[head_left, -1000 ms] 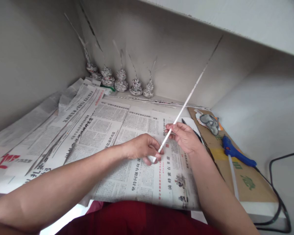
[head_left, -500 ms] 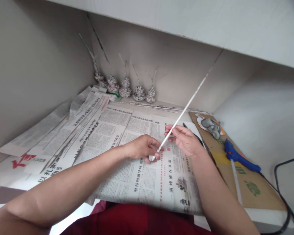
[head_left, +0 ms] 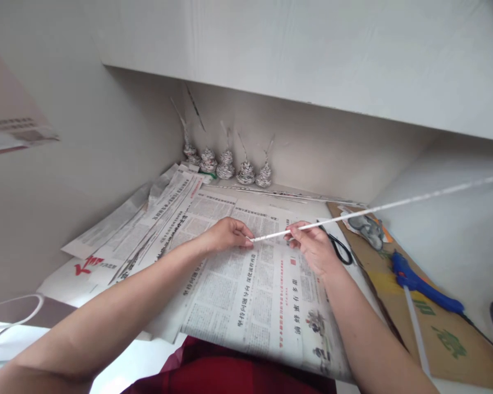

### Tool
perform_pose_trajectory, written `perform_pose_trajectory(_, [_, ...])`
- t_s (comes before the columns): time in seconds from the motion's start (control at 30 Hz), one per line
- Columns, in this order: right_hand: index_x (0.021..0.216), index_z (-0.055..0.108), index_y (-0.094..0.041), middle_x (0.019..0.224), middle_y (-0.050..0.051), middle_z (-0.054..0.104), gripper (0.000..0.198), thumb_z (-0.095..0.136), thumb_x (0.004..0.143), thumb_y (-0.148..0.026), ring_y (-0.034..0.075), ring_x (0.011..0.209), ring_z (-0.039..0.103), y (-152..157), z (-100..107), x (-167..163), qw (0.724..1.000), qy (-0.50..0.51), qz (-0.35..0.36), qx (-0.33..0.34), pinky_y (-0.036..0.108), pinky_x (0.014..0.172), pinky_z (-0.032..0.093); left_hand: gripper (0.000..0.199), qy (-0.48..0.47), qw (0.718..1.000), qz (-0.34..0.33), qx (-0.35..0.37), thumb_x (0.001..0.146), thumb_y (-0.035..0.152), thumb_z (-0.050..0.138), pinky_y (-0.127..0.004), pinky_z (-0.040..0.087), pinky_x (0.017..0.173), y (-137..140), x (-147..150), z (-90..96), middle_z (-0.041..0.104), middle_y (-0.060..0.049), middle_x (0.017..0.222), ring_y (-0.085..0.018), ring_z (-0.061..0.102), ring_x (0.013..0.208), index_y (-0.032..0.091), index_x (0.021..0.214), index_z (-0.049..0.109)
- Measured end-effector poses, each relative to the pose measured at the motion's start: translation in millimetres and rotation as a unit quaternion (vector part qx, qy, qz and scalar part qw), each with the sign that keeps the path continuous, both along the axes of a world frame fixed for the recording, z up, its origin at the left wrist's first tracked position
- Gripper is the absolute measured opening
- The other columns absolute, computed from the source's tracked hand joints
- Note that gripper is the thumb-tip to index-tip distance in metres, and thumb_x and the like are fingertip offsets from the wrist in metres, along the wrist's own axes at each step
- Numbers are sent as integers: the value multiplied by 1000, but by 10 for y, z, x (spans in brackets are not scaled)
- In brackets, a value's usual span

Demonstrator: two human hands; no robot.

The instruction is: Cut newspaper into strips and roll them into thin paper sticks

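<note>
A long thin white rolled-paper stick [head_left: 370, 210] slants up to the right over the desk. My left hand [head_left: 230, 235] pinches its lower left end between thumb and fingers. A little further along, my right hand [head_left: 310, 241] is closed round the stick, thumb and forefinger on it. Beneath both hands lie newspaper sheets [head_left: 217, 290] spread over the desk. The stick's far end is blurred toward the right edge of the view.
Several woven paper gourds [head_left: 225, 164] stand along the back wall, near loose paper sticks [head_left: 279, 192]. Stacked newspaper strips [head_left: 148, 219] lie left. To the right, black-handled scissors [head_left: 340, 249] and a blue glue gun [head_left: 423, 284] rest by cardboard [head_left: 456, 355]. A shelf panel [head_left: 291, 54] overhangs.
The paper stick has swung down from a steep slant to a shallow one, pointing right. My left hand has risen slightly with its end. The camera view has shifted left and up.
</note>
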State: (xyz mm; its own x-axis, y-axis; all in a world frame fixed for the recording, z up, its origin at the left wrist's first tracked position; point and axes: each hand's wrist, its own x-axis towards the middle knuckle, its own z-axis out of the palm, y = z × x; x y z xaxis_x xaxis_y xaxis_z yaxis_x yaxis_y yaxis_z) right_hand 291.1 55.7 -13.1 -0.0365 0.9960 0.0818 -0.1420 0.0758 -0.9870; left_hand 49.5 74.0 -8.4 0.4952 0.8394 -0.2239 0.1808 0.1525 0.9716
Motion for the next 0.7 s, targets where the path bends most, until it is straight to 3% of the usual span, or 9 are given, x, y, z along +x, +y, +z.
perform_pose_trajectory(0.13, [85, 73, -19, 76, 5, 65, 22, 75, 73, -37, 17, 73, 59, -5, -3, -12, 999, -22, 46, 17, 26, 57, 43, 21, -21, 998, 56, 31, 58, 20, 81, -22, 50, 66, 139, -188, 53, 71, -4, 67, -12, 64, 63, 12, 74, 72])
perform_pose_trajectory(0.27, [91, 74, -21, 80, 5, 65, 23, 75, 75, -37, 18, 74, 60, -18, 0, -23, 998, -21, 62, 14, 28, 59, 43, 22, -46, 993, 99, 31, 58, 22, 84, -16, 45, 52, 311, -386, 112, 69, -3, 64, -9, 60, 56, 12, 74, 72])
perform_pose_trajectory(0.33, [93, 74, -21, 81, 5, 65, 24, 74, 75, -37, 18, 73, 60, -28, -7, -38, 998, -14, 62, 12, 28, 59, 43, 23, -83, 989, 120, -4, 56, 19, 85, -13, 43, 47, 403, -466, 158, 68, -2, 64, -7, 58, 54, 12, 73, 72])
perform_pose_trajectory(0.5, [103, 73, -22, 82, 5, 66, 29, 71, 79, -38, 18, 72, 60, -55, -35, -97, 998, -1, 63, 11, 29, 58, 43, 23, -203, 964, 154, -80, 55, 7, 84, -15, 52, 55, 555, -492, 271, 67, -4, 66, -9, 63, 59, 8, 72, 68])
perform_pose_trajectory(0.7, [106, 72, -24, 77, 5, 65, 32, 66, 82, -44, 18, 67, 57, -133, -7, -216, 999, -34, 9, 26, 31, 57, 43, 13, -335, 916, 195, -101, 74, 4, 72, -11, 52, 55, 579, -294, 80, 65, -2, 70, -6, 63, 59, 11, 82, 65])
